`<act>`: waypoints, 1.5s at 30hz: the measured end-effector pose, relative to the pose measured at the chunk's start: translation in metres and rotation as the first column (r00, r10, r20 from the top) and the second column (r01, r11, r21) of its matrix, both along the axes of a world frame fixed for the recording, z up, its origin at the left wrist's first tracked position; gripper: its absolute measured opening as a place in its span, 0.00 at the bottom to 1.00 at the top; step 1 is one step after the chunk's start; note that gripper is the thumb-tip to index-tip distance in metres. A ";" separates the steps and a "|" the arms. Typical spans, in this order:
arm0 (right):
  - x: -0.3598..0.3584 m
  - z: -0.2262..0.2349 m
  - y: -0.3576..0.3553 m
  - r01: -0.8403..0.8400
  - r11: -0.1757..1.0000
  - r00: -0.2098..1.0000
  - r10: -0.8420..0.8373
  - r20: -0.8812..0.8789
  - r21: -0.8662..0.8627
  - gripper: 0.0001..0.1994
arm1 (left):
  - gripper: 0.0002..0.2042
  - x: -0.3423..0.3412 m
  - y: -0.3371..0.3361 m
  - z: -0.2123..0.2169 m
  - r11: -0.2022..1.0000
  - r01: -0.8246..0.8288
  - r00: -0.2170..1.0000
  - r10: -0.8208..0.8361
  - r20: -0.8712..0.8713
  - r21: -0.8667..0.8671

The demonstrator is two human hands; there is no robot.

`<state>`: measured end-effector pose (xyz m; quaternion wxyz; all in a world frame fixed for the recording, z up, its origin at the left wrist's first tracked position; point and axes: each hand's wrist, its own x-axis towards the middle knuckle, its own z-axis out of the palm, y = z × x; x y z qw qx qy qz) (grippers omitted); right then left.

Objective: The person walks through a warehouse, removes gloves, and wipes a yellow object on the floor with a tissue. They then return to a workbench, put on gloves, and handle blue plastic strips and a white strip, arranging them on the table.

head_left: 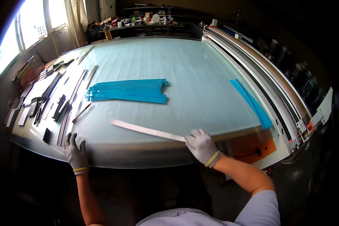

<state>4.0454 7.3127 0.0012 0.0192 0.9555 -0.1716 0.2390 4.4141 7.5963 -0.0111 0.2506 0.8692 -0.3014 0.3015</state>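
Observation:
My right hand (201,145), in a grey knit glove with a yellow cuff band, is closed on one end of a long pale strip (150,132). The strip stretches to the left across the table's near part. At the table's front left edge my left hand (77,153), gloved alike, rests with fingers stretched out and thumb apart. Beside its fingertips shows a small round translucent spot (80,140) that I cannot make out. A red pen (81,112) lies just beyond that hand. Farther in is a fanned stack of glossy blue strips (128,91).
Long flat bars (71,107), a black stapler (59,108) and a calculator (32,107) line the left side of the big glass-topped table (192,60). More blue strips (252,105) lie right, by a long metal rail (260,71). An orange panel (254,150) borders the near right corner.

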 end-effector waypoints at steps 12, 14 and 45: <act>-0.065 0.007 0.081 -0.022 0.279 0.937 -0.330 0.117 0.960 0.05 | 0.09 -0.230 -0.064 0.014 0.687 0.494 0.446 -0.726 -0.523 -0.533; -0.058 0.003 0.098 -0.168 0.068 0.899 -0.398 0.181 0.984 0.05 | 0.13 -0.247 -0.067 0.024 0.707 0.300 0.001 -0.671 -0.741 -0.640; 0.269 0.052 -0.202 0.314 0.900 0.770 -0.055 -0.636 0.302 0.64 | 0.07 -0.077 -0.028 0.003 0.991 0.060 0.997 -0.066 -0.048 -0.119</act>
